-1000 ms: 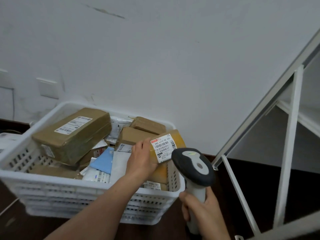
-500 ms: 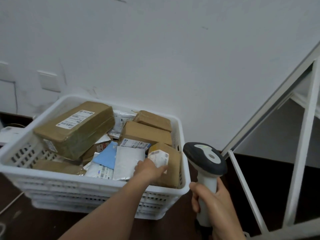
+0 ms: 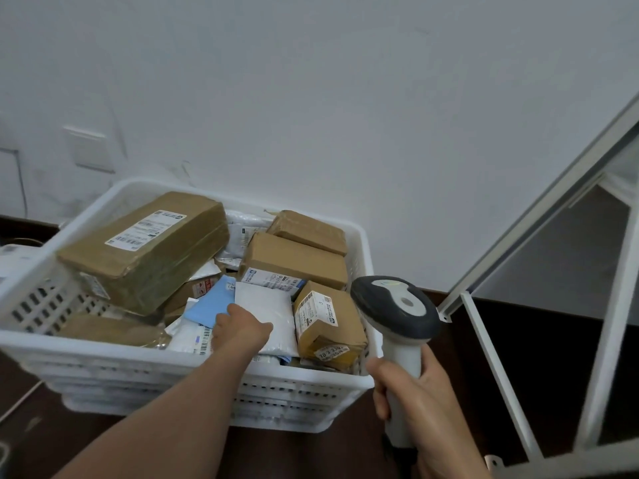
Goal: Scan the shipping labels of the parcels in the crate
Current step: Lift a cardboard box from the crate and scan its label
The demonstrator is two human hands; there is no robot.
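The crate (image 3: 103, 361) is white moulded plastic, perforated and faintly glossy. The large parcel (image 3: 145, 250) is brown cardboard under shiny clear tape, with a matt paper label. The white mailer (image 3: 268, 305) looks like smooth plastic film. The scanner (image 3: 394, 311) pairs matt black rubbery trim with glossy pale plastic.

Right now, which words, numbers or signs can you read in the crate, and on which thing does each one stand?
"3": label on the small brown box at the crate's right end.
"78 3 330", roughly: yellow sticker on that box's near face.
Large brown box label: barcodes and text, too small to read.
Middle brown box label: blurred.
White mailer under the left hand: no print showing.
Scanner, in the right hand: nothing legible.
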